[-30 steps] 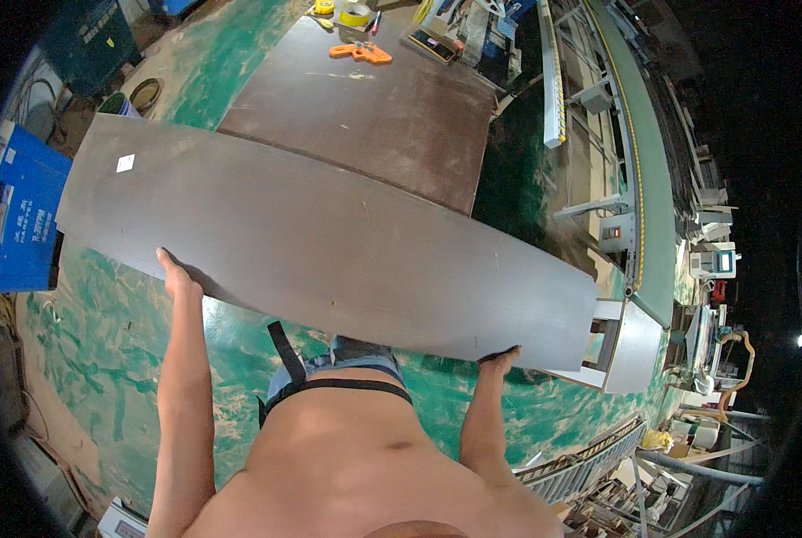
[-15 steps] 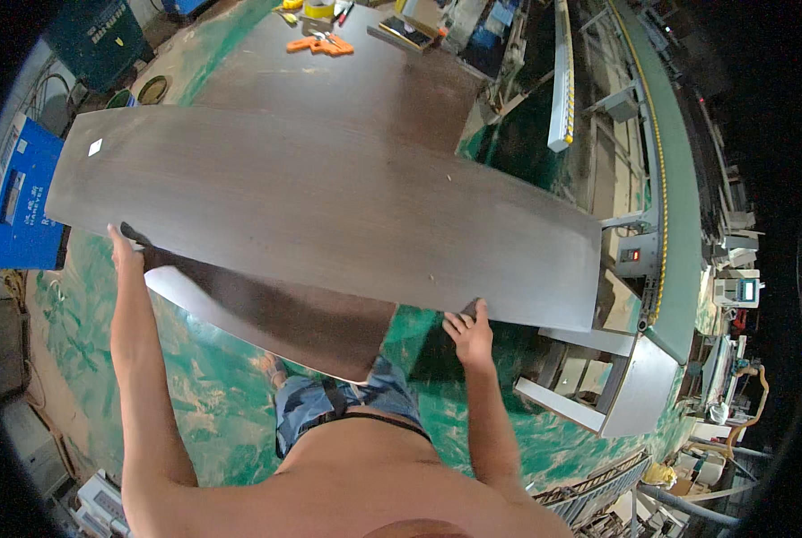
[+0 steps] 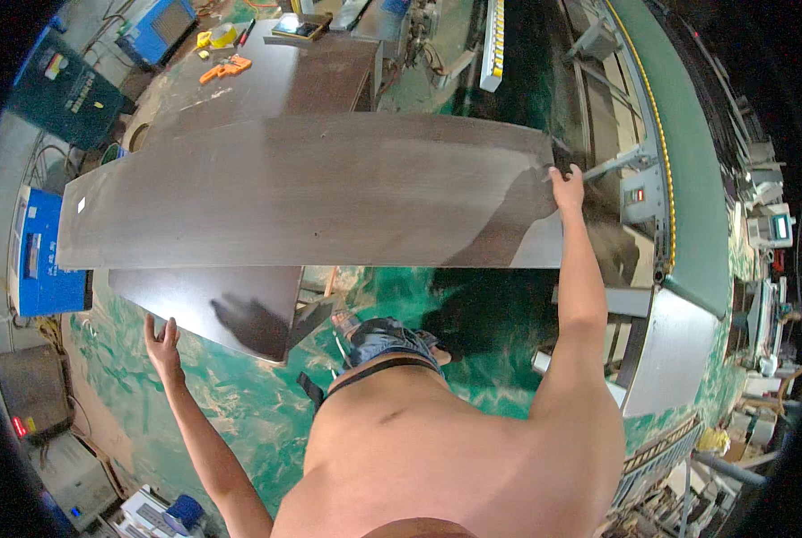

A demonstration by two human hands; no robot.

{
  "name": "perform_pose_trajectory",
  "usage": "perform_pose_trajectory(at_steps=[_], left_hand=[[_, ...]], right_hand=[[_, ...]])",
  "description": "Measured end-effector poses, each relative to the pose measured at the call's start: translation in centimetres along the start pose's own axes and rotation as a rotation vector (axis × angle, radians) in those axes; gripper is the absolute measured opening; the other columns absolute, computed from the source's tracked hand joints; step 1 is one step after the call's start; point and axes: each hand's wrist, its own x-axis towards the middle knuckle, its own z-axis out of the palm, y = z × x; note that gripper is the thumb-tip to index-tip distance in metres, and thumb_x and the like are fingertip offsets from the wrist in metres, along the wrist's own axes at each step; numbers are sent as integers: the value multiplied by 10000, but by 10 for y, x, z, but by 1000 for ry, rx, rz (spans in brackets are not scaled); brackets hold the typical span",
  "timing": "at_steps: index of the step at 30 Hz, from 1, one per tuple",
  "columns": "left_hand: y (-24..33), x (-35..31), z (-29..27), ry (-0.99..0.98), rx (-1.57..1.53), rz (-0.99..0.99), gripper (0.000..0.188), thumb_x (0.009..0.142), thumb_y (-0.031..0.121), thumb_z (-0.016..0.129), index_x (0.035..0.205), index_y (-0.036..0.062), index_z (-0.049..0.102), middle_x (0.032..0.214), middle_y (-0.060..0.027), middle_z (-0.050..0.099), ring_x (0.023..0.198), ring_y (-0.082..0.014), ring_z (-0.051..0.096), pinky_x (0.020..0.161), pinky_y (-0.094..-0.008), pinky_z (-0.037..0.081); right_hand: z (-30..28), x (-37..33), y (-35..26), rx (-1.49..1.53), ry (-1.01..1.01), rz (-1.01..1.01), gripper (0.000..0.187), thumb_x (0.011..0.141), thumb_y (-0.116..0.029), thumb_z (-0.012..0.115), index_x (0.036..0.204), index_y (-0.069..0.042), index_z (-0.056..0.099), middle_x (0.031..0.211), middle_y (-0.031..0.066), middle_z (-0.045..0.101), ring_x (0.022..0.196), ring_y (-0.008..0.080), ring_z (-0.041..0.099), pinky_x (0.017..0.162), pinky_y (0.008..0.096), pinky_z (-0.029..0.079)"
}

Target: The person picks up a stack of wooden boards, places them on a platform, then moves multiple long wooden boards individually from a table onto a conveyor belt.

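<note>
Right hand (image 3: 568,186) is now reaching the right end of the panel (image 3: 311,197); left hand (image 3: 162,348) is leaving its near edge.
Both are spreading their fingers. Crosswise, the panel is overlapping a lower board (image 3: 195,291), with a white label (image 3: 82,206) showing at left; a blue box (image 3: 47,255) is bearing white lettering.

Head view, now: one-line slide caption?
Right hand at the right end of a long brown board; left hand open near a lower panel.
</note>
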Motion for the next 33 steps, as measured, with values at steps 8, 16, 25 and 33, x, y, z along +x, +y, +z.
perform_pose_trajectory(at_steps=[8,16,25,33], left_hand=[[-18,-166,43,-124,37,-6,313,853,225,575,1029,-34,571,778,-70,605,703,-140,567,690,-286,462],[-35,-402,169,-449,-86,-538,447,821,230,603,1164,-36,496,1061,-142,574,909,-213,579,807,-343,447],[19,-488,342,-7,-158,-373,521,847,234,569,1253,-30,378,1215,-157,471,1075,-243,492,898,-348,392],[43,-500,356,436,-1,-430,681,796,251,600,1327,2,254,1331,-180,342,1177,-294,388,956,-375,321]], right_hand=[[9,84,-36,-543,-380,-753,820,713,-496,653,1350,-125,294,1394,114,265,1291,290,229,1016,477,267],[54,146,-94,-760,-1094,-752,1063,543,-552,750,1352,-59,268,1397,143,265,1269,282,294,1018,407,298],[76,135,-72,-462,-1175,-949,1224,466,-758,636,1343,3,249,1381,241,231,1267,345,276,1028,432,254],[20,37,-17,-511,-1111,-988,971,668,-695,539,1298,3,296,1235,215,399,1156,329,388,950,471,304]])
